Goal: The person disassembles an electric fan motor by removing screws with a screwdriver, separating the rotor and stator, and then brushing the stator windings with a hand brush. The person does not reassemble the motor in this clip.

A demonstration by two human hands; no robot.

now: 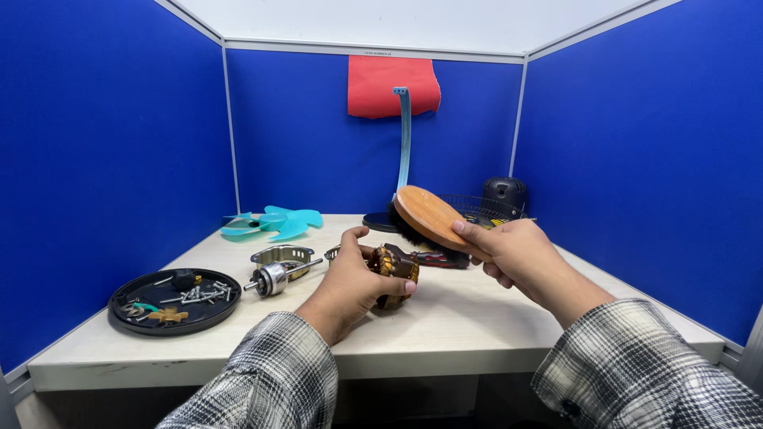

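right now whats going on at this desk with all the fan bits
A person in a plaid shirt is working at a table with a taken-apart fan. The left hand holds a copper-wound motor part just above the table, and the right hand holds a wooden-backed brush with dark bristles over it. To the left lie a metal rotor with shaft, a black tray of screws and a teal fan blade. A wire guard sits behind.

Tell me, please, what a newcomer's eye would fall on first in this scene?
Probably the wooden-backed brush in the right hand at centre, bristles down, above the copper-wound motor part gripped by the left hand. Next, the turquoise fan blade lying back left and the red cloth hanging on the blue partition.
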